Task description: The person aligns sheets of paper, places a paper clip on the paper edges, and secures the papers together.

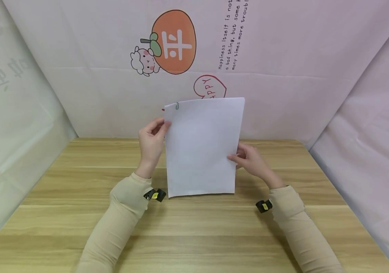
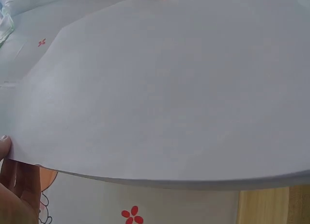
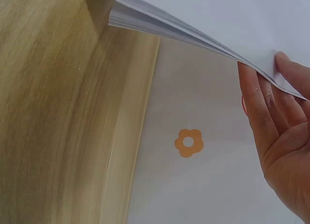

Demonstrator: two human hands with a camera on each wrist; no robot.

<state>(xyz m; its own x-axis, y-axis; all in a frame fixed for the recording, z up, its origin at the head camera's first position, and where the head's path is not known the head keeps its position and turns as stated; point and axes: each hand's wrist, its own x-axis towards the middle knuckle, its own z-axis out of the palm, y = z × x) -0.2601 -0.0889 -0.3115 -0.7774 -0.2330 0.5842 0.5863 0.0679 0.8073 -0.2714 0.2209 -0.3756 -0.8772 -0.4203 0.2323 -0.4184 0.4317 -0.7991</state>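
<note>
A stack of white paper (image 1: pixel 201 151) is held upright above the wooden table, its blank front sheet towards me. A green paper clip (image 1: pixel 177 105) sits on its top edge near the upper left corner. My left hand (image 1: pixel 152 140) pinches the left edge just below that corner, thumb in front. My right hand (image 1: pixel 250 159) grips the right edge a little below mid-height. In the right wrist view the right thumb (image 3: pixel 290 71) lies on the front sheet with the fingers behind, and several sheets fan slightly apart at the stack's corner.
The wooden table (image 1: pixel 194 235) spreads under both forearms. Behind it hangs a pale printed cloth (image 1: pixel 276 94) with an orange fruit drawing (image 1: pixel 174 41) and lettering. More cloth hangs at the left and right sides. A small black camera is worn on each wrist.
</note>
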